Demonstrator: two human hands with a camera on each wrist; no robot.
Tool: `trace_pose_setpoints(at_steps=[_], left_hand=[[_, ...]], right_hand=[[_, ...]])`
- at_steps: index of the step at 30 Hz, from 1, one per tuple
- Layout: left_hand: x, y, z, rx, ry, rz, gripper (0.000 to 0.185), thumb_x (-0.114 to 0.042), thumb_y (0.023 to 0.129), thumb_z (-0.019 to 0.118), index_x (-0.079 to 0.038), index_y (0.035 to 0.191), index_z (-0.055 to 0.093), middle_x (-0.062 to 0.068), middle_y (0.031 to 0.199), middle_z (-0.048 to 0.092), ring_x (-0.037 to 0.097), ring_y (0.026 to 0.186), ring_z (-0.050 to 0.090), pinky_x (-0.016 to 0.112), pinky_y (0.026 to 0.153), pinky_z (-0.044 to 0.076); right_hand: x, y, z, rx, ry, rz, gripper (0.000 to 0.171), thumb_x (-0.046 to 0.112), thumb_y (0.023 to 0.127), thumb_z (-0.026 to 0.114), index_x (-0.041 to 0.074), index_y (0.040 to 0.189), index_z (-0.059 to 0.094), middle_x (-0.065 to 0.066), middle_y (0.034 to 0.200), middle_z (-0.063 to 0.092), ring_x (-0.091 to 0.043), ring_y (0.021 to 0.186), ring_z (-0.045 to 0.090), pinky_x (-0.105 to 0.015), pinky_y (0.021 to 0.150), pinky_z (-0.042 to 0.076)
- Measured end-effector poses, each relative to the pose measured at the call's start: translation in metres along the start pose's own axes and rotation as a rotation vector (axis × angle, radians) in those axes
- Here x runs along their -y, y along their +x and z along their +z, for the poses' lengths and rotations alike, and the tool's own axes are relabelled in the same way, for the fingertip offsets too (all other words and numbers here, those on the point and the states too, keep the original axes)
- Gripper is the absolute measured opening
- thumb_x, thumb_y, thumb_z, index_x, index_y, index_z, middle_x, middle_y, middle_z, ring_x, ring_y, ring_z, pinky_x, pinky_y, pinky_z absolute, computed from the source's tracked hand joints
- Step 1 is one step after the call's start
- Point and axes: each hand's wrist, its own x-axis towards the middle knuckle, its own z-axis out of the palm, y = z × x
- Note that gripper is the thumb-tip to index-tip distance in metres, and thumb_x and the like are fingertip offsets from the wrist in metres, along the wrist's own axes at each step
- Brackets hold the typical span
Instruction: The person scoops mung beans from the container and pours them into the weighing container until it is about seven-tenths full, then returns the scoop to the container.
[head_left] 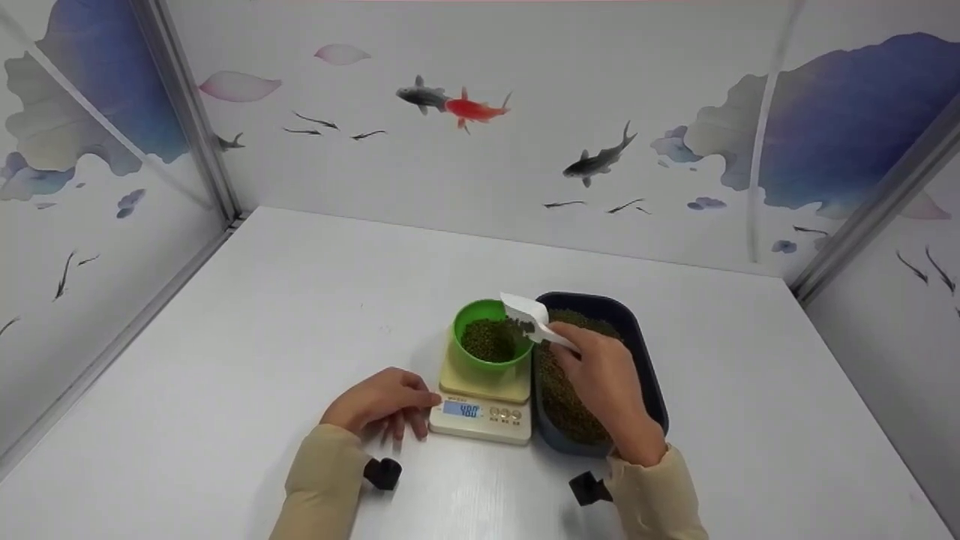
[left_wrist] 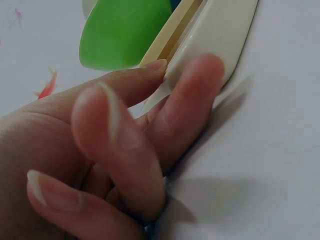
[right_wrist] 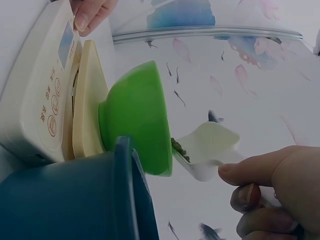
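Bowl (right_wrist: 135, 120) sits on scale (head_left: 469, 430), beside tub (head_left: 651, 360). Right hand (head_left: 606, 375) grips scoop (head_left: 527, 307), tilted at its rim; hasty tipping could scatter pellets (head_left: 486, 341). Left hand (head_left: 382, 397), fingers loose, touches scale: pressure might skew reading (head_left: 462, 409).

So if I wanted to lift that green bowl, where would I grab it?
Probably by the left part of the rim of the green bowl, coming from the left with fingers outside and thumb inside. The wall flares out from a narrow base, giving fingers room underneath, while the white scoop and dark tub crowd the right. It holds pellets, so keep it level.
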Motion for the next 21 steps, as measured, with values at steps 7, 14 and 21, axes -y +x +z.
trace_pose_setpoints(at_steps=[7, 14, 21], left_hand=[[-0.0003, 0.0003, 0.0002, -0.001, -0.005, 0.000, 0.035, -0.040, 0.079, 0.064, -0.006, 0.089, 0.061, 0.013, 0.071, 0.067, 0.011, 0.040, 0.050, 0.022, 0.037, 0.035], [-0.0006, 0.0002, -0.0002, 0.002, -0.002, -0.005, 0.035, -0.041, 0.079, 0.064, -0.007, 0.088, 0.061, 0.013, 0.071, 0.067, 0.012, 0.040, 0.051, 0.022, 0.037, 0.035], [-0.0004, -0.0001, 0.0001, -0.005, 0.014, -0.010, 0.035, -0.042, 0.079, 0.064, -0.008, 0.088, 0.062, 0.012, 0.071, 0.067, 0.011, 0.040, 0.050, 0.023, 0.036, 0.033]], right_hand=[[-0.0008, 0.0002, 0.0011, -0.002, -0.053, -0.033, 0.026, 0.015, 0.081, 0.066, 0.020, 0.107, 0.067, 0.002, 0.081, 0.064, -0.008, 0.057, 0.048, -0.027, 0.051, 0.037], [-0.0025, 0.0000, -0.0001, -0.023, -0.077, -0.088, 0.025, 0.015, 0.083, 0.065, 0.021, 0.107, 0.066, 0.007, 0.065, 0.051, -0.007, 0.048, 0.034, -0.025, 0.046, 0.029], [-0.0064, 0.0027, -0.0074, -0.051, 0.061, -0.047, 0.026, 0.025, 0.090, 0.054, 0.019, 0.115, 0.060, 0.008, 0.079, 0.061, -0.007, 0.054, 0.043, -0.027, 0.053, 0.036]])
